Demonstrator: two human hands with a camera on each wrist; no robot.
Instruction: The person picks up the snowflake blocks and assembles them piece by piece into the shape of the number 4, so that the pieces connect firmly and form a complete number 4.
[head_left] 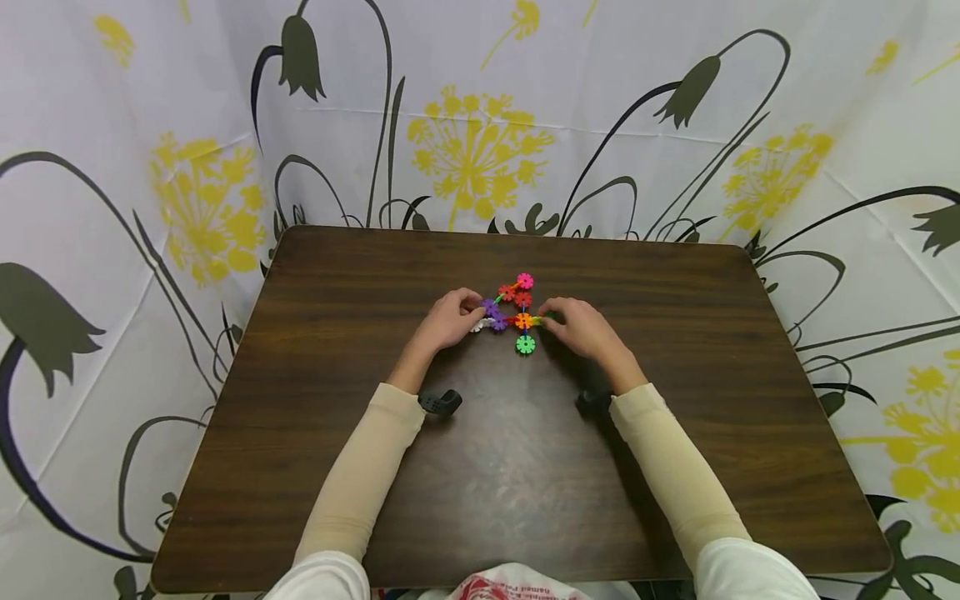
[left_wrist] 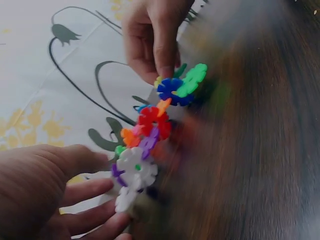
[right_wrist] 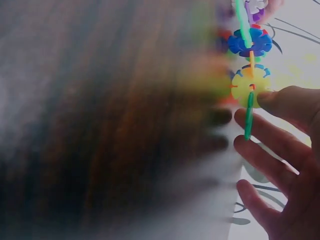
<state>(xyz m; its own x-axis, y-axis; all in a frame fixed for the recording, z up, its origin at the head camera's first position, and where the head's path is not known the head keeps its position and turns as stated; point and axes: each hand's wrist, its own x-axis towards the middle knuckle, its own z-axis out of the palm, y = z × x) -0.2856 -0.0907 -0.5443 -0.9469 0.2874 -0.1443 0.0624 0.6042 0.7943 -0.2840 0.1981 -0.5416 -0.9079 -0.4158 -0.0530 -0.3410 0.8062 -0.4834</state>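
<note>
Interlocking flower-shaped plastic discs form a many-coloured construction near the middle of the table in the head view. An orange disc [head_left: 524,321] joins several others, with a light green disc [head_left: 526,344] at the near end and a pink disc [head_left: 525,282] at the far end. My left hand [head_left: 452,317] holds the left end between thumb and fingers, by a purple disc [head_left: 491,308] and white discs [left_wrist: 136,167]. At the right end, my right hand [head_left: 583,326] pinches near a yellow disc [right_wrist: 250,86] with a dark green disc [right_wrist: 249,116] slotted into it.
The brown wood-grain table [head_left: 495,500] has rounded corners. Behind and beside it hangs a white curtain [head_left: 585,50] with yellow and grey-green flowers. A dark wrist strap [head_left: 441,403] is on the left wrist, another strap [head_left: 592,403] on the right.
</note>
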